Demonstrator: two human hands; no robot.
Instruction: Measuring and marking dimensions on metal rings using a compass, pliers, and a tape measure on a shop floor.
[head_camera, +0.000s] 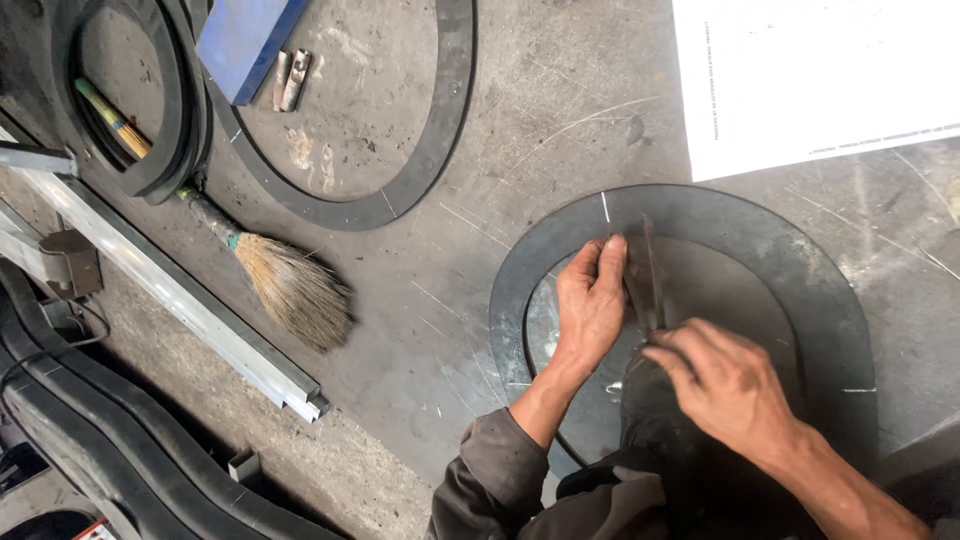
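Your left fingers (610, 262) lie stretched and pressed flat on the black rubber ring (560, 240), their tips near its inner edge, just beside a white chalk mark (605, 206); that left hand (590, 305) is spread open, gripping nothing. Your right hand (722, 378) is curled around the lower end of a narrow dark blade (647, 275), fingers closed on it; the blade runs up from your grip toward the ring's inner edge, close against your left fingertips, and whether its tip is in the rubber I cannot tell. The ring lies flat on the grey concrete floor (450, 300), with a round grey plate (720, 290) inside it; its lower part is hidden behind your knee and sleeves.

A white sheet (810, 80) lies just past the ring, at upper right. To the left, well apart, a straw brush (285, 285) lies on the floor, its handle tucked under a stack of black rings (165, 110); a larger thin rubber ring (440, 120) lies beside them; a blue block (245, 35) rests at the top; a long metal bar (170, 290) runs diagonally at far left.
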